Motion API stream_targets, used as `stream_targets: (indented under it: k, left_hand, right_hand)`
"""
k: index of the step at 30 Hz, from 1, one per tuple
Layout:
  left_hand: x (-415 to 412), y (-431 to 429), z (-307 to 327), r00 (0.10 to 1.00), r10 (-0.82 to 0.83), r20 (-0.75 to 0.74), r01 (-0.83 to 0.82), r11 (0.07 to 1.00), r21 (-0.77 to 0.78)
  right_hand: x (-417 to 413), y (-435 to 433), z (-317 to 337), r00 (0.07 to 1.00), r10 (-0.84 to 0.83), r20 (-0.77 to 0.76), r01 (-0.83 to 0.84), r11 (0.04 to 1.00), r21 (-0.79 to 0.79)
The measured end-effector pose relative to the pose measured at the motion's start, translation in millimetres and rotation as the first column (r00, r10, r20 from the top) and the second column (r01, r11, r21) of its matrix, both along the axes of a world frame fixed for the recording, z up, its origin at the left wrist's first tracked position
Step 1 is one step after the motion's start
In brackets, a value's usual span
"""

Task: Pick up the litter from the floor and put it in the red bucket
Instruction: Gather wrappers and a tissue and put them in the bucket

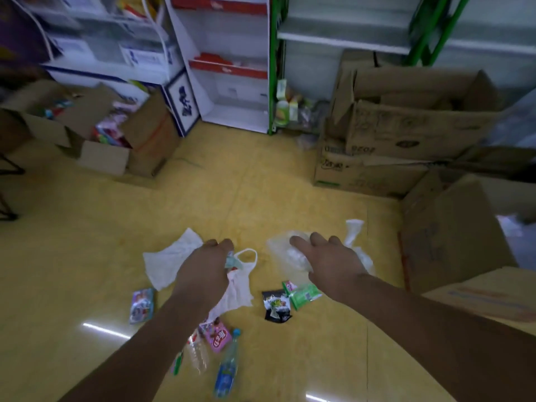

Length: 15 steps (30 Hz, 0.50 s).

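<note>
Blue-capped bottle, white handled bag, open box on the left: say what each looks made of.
Bottle: clear glossy plastic, see-through with a printed blue label. Bag: thin white plastic film, likely; it crumples softly and has loop handles. Box: brown matte cardboard, with folded flaps and creased edges.

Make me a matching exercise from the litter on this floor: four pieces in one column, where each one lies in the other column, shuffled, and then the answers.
Column one
1. black crinkled snack wrapper
2. pink printed wrapper
3. blue-capped plastic bottle with a blue label
4. white crumpled paper sheet

Column two
A. nearest the picture's bottom edge
B. just left of the left hand
C. right beside the green foil wrapper
D. closest to the lower end of the white plastic bag

Pairs: 1-C, 2-D, 3-A, 4-B
</note>
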State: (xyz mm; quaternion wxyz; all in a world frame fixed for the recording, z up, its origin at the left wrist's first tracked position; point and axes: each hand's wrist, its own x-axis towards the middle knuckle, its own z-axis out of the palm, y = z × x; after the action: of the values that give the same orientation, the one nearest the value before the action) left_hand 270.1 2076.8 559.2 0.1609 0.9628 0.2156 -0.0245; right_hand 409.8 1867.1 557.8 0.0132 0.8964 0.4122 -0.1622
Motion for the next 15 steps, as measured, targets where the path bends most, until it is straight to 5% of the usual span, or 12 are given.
stream_targets:
  k: [15]
  left_hand:
    - [-34.8,-60.7,158.3,0.956,0.173,0.236,-0.200,0.975,0.097]
  right_hand:
    - [16.3,-19.1,156.3,0.944,0.249,0.215,-0.278,0.953,0.117]
